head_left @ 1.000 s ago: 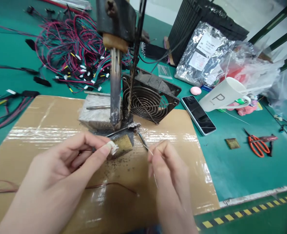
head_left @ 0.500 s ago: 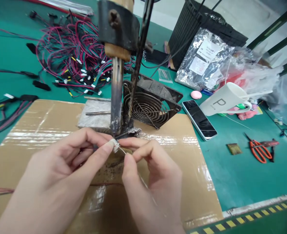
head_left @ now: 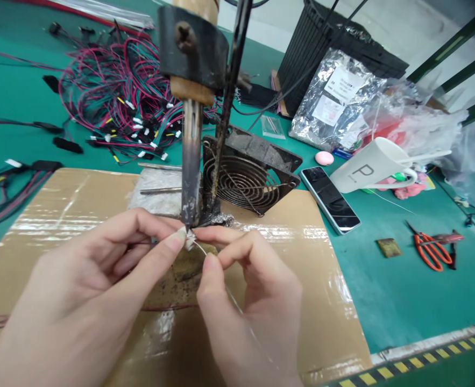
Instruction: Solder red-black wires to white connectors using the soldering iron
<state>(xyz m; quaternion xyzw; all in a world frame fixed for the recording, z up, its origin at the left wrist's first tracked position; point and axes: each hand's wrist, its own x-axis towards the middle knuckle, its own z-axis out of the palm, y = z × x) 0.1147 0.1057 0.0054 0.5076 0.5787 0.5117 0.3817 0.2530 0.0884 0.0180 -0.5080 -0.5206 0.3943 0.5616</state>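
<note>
Pinched between the thumb and fingers of my left hand (head_left: 112, 274) is a small white connector (head_left: 190, 240), right under the tip of an upright soldering iron (head_left: 191, 166). My right hand (head_left: 249, 290) is closed on a thin silvery solder wire (head_left: 199, 248), whose front end reaches the connector; the rest trails down across the palm. The right index fingertip lies close to the connector and the iron's tip. Fingers hide part of the connector. Beneath the hands is a brown, dirty sponge-like pad (head_left: 186, 263) on taped cardboard (head_left: 318, 306).
Behind the iron stand a black fan (head_left: 247, 185) and a pale block (head_left: 154, 185). A heap of red-and-black cables (head_left: 112, 91) lies at back left. To the right are a phone (head_left: 330, 199), a white mug (head_left: 368, 164) and orange-handled scissors (head_left: 431, 252).
The connector has shifted slightly left and down at the iron's tip, with both hands moving a little. The solder wire now curves more between fingers and connector.
</note>
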